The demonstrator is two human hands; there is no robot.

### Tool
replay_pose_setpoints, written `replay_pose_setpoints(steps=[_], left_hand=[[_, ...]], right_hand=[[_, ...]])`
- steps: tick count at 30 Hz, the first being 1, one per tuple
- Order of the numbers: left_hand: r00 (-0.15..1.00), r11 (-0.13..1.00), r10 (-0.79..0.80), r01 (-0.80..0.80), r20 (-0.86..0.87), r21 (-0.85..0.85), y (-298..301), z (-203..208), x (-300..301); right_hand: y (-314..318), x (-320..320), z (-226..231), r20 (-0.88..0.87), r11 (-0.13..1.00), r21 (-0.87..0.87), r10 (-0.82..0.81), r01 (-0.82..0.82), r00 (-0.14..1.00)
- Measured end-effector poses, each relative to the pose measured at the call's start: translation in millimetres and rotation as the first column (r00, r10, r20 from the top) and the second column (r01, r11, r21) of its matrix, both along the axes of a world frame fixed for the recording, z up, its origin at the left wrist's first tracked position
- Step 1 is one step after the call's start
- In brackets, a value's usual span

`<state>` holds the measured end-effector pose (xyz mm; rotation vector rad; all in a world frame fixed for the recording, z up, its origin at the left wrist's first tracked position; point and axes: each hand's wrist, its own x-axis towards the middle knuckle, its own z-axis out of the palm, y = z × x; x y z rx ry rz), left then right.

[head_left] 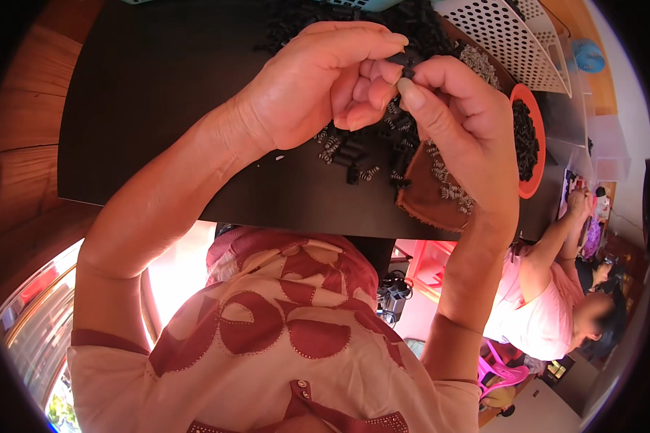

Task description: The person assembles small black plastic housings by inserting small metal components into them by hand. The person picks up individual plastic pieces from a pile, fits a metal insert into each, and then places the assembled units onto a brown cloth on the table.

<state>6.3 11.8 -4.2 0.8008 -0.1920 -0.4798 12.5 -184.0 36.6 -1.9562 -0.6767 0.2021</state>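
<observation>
Both hands are raised over the dark table, meeting at a small black part (407,73). My right hand (473,119) pinches it between thumb and forefinger. My left hand (310,76) is closed at the same part with thumb and fingertips, its other fingers curled; the fingers partly hide the piece. Below them lie loose black plastic pieces (350,151) mixed with small metal coil springs (330,148). More springs (455,193) rest on a brown cloth (420,191) under my right wrist.
A heap of black parts (422,25) lies at the far side. To the right stand a white perforated basket (487,29) and an orange bowl (531,189) of small black pieces. Another person (542,303) works at the right. The dark table (144,108) extends left.
</observation>
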Motion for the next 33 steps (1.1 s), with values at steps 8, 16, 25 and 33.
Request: replay_pose_setpoints(steps=[8,16,25,33], left_hand=[[0.998,0.999,-0.037,0.036,-0.053,-0.009,-1.4,-1.8,-1.0],[0.994,0.997,-0.050,0.044,-0.098,-0.067,-1.5,-3.9,-0.3],[0.996,0.996,-0.046,0.040,-0.080,-0.078,-1.8,-5.9,-0.6],[0.997,0.999,-0.004,0.001,-0.078,-0.039,-2.5,-2.0,-2.5]], right_hand=[[3.7,3.1,-1.5,-0.111,0.987,0.154,0.062,-0.044,0.992],[7.2,-9.5,-11.6,0.079,0.980,0.190,-0.074,0.058,0.994],[7.9,-14.8,-10.5,0.190,0.991,0.096,-0.112,0.095,0.975],[10.0,-15.2,-1.2,0.143,0.992,0.030,-0.125,0.122,0.982]])
